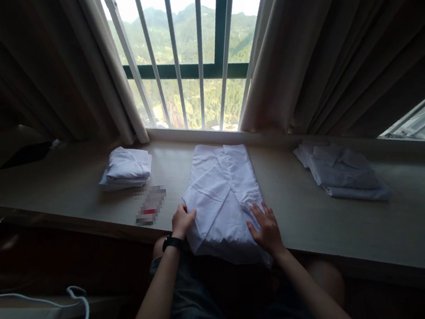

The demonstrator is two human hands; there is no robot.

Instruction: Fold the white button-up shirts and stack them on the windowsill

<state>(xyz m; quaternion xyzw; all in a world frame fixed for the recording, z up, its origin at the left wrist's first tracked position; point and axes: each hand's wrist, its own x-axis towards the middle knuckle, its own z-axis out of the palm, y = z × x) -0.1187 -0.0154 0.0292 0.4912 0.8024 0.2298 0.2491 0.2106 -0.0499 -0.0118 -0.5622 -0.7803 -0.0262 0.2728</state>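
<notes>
Long pale ledge point(414, 218) crosses frame middle below barred window point(189, 54); bare surface open right of centre and at lower right.
White shirt point(220, 199) at frame centre, near hem hanging over front edge.
Loose white garment point(342, 173) right, well apart.
Folded white stack point(126, 168) left of centre.
Left hand point(182, 222) pinching shirt's left edge, fingers curled.
Right hand point(266, 227) flat on shirt, fingers spread.
Small item point(150, 205) beside left hand blurred, unreadable.
White cable point(73, 303) lower left, cut off by frame.
</notes>
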